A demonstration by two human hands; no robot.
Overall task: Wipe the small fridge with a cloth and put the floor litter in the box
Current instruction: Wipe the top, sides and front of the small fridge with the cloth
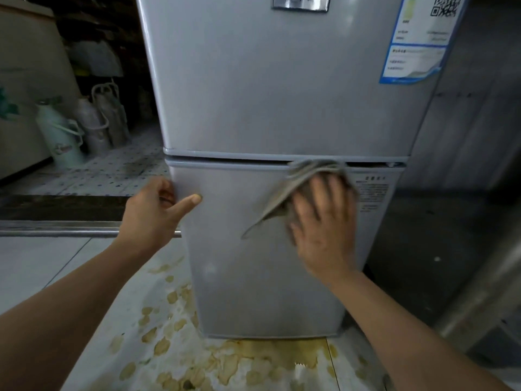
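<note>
The right hand [321, 221] lies flat with fingers spread, pressing a grey cloth [293, 190] against the lower door [253, 263] of the small fridge [282, 94], near its top right corner just under the seam between the two doors. One corner of the cloth hangs loose to the left of the palm. The left hand [158, 213] braces the door's left edge, thumb laid across the front face and fingers curled round the side. The step in hand is judged to be wiping the lower door. To do it well, the palm should keep even pressure and work in overlapping passes from the seam downward, the loose corner folded under so it does not drag, and the left hand holding the cabinet steady. A printed label [372, 193] sits just right of the cloth and wants a gentler pass. The floor [42, 263] before the fridge carries yellowish stains [267, 359]. No box and no loose litter are in view.
</note>
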